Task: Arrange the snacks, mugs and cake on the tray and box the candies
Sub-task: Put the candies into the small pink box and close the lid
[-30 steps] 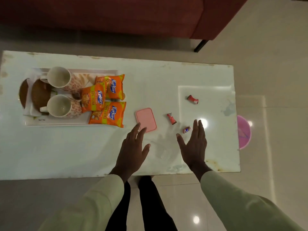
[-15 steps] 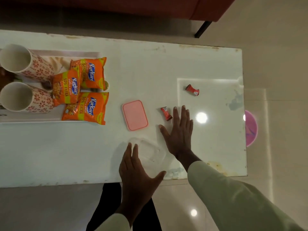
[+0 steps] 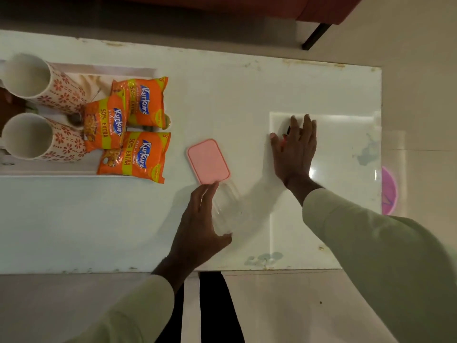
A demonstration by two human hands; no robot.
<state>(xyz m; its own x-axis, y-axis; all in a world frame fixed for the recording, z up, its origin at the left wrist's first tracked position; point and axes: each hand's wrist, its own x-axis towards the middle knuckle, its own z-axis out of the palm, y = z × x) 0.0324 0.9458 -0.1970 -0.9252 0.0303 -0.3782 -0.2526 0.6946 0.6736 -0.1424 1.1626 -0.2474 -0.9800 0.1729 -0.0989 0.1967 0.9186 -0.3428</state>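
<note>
Boxing the candies is in hand. Nearest, the left hand curls its fingers round the clear box on the table, with the pink lid just beyond. At 1 o'clock the right hand lies straight-fingered over a red candy. Next it likely must pinch that candy and bring it to the box.
</note>
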